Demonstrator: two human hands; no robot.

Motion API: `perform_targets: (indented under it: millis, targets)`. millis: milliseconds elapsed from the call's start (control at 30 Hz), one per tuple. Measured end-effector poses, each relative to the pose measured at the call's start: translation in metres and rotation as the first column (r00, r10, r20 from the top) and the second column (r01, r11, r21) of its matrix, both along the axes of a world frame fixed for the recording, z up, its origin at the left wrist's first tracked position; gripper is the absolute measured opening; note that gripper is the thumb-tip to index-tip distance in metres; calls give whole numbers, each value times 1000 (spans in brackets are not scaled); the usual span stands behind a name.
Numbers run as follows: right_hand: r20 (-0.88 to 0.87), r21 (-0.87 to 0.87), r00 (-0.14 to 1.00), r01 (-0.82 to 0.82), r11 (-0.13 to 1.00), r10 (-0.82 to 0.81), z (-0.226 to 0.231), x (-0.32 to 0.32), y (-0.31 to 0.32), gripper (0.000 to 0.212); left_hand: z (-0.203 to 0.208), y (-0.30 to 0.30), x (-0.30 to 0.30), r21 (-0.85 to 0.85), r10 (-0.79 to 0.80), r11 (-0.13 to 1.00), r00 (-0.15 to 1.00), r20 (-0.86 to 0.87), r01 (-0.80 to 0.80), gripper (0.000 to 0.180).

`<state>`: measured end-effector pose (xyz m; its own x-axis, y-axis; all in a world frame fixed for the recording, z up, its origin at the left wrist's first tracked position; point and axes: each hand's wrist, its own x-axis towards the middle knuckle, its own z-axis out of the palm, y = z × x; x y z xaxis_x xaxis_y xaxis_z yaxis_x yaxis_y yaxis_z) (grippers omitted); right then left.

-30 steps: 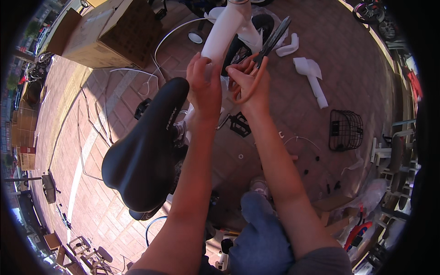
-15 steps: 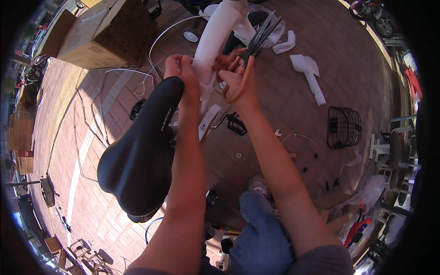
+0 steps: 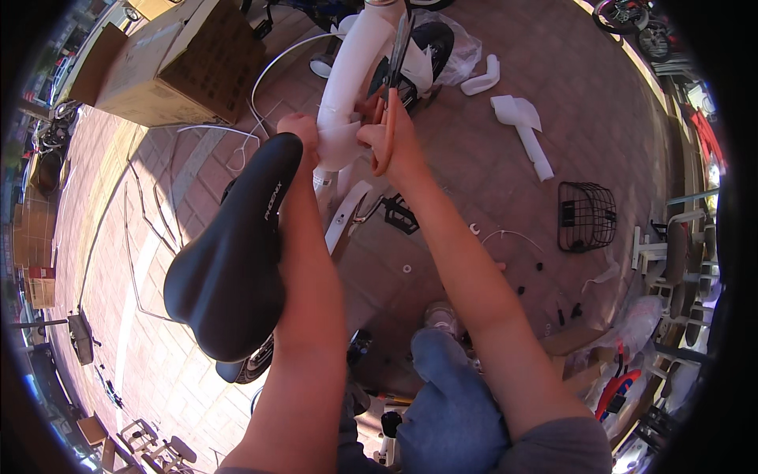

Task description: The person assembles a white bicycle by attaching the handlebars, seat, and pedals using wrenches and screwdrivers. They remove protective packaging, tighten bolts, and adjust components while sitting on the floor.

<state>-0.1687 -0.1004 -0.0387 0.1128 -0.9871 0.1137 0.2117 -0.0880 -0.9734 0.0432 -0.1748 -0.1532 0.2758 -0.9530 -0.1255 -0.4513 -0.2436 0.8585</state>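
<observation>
A bicycle frame tube stands in front of me, sleeved in white foam wrap [image 3: 347, 87] whose lower edge flares loose. My left hand [image 3: 300, 136] is closed at the left side of that lower edge, gripping the wrap, its fingertips partly hidden. On the other side, my right hand [image 3: 396, 142] has orange-handled scissors [image 3: 387, 130] hooked in it, blades pointing up and away beside the tube. Its fingers also reach against the wrap's right side. A black bicycle saddle [image 3: 229, 261] sits left of my left forearm. Below the wrap are a bare white frame part [image 3: 345, 217] and a black pedal [image 3: 401, 215].
An open cardboard box [image 3: 178, 63] stands far left. Cut foam pieces [image 3: 525, 130] lie on the brick paving to the right, with a black wire basket [image 3: 587, 216] nearer. Small parts and a thin cable [image 3: 513, 234] are scattered on the ground. A front wheel [image 3: 430, 55] stands beyond the tube.
Both hands and the tube have shifted slightly left in view. The foam's lower edge now spreads wider around the tube, and the scissors have turned more upright in my right hand.
</observation>
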Motion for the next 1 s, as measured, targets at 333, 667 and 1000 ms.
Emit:
perform_targets:
  millis: [333,667,1000]
  targets:
    - [-103,-25,994,34,999,-37,-20,-11,-3,38,71,33,-69,49,260,964,893,-366,-261,19]
    - [229,-3,973,-10,1000,10,44,-7,53,24,116,91,-113,-605,238,713,934,-266,-354,25]
    - [-8,-123,1000,27,992,-28,84,-6,91,26,108,92,-119,-567,44,792,948,-316,-226,28]
